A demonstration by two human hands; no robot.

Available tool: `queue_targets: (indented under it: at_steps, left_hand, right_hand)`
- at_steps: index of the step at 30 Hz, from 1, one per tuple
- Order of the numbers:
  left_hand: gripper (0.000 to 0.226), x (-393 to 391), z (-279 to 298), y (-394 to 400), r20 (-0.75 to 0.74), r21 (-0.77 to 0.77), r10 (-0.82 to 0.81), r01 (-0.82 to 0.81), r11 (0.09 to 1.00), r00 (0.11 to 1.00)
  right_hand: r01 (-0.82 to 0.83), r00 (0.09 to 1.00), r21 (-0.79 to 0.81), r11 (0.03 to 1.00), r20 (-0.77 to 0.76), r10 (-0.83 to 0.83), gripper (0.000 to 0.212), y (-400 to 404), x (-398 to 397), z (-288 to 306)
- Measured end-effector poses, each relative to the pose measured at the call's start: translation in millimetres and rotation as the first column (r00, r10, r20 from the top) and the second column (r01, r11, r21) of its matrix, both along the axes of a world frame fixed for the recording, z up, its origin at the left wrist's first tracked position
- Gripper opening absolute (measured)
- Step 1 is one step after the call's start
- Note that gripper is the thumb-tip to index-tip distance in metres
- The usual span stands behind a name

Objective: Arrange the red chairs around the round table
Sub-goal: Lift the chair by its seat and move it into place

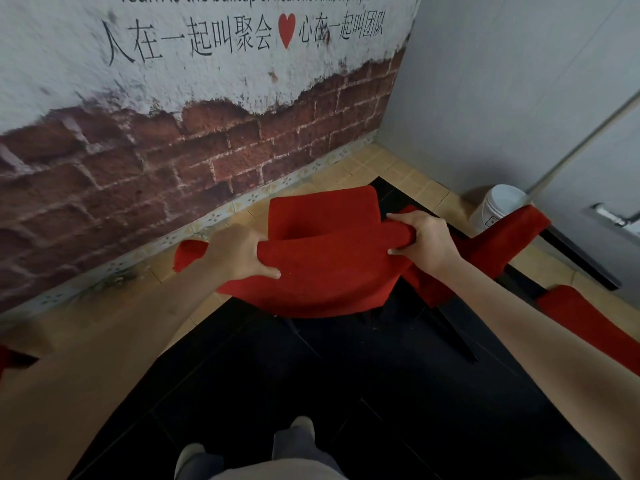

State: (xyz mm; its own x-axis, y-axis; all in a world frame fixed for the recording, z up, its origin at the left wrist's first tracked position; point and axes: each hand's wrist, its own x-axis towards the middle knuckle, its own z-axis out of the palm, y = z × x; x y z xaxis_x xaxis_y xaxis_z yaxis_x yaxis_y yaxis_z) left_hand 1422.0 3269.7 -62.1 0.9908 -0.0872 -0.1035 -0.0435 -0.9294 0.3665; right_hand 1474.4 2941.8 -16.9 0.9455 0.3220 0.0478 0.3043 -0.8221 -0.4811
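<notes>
**Bare arms, grey trousers**

Both forearms are bare, with no sleeves, watch or rings showing. The left hand (242,252) and right hand (427,237) wear no gloves. Below, grey trousers (277,459) end above pale grey shoes (301,424).

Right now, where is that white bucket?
In the head view the white bucket stands on the tiled floor at the far right, against the grey wall, just behind the second red chair and beside a leaning pole.
</notes>
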Motion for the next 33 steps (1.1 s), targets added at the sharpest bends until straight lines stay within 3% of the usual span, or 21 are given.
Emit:
queue_targets:
  at_steps: [8, 17, 29, 33]
  left_hand:
    - [0.053, 24.8, 5.2, -4.4, 0.017, -0.002, -0.025, 0.025, 1.0, 1.0]
    - [0.064, 50.7, 10.2, -16.1, -0.04, 0.023, -0.078, 0.079, 0.997, 0.996]
    - [0.044, 69.5, 15.7, -6.3, -0.039, 0.025, -0.1, 0.101, 0.995, 0.994]
    - [0.053, 77.1, 14.3, 1.1, -0.044, 0.043, -0.114, 0.116, 0.992, 0.993]
  right_hand:
    - [0.05, 0.999, 0.039, 0.998, 0.011, -0.051, 0.071, -6.7, 11.0, -6.2]
    - [0.127, 0.992, 0.094, 0.988, -0.024, -0.125, 0.071, -19.9, 17.8, -15.1]
    - [0.162, 0.987, 0.114, 0.98, -0.016, -0.162, 0.071, -10.3, 20.5, -23.8]
    - [0.172, 0.985, 0.13, 0.976, -0.011, -0.173, 0.07, -4.5, 20.1, -25.8]
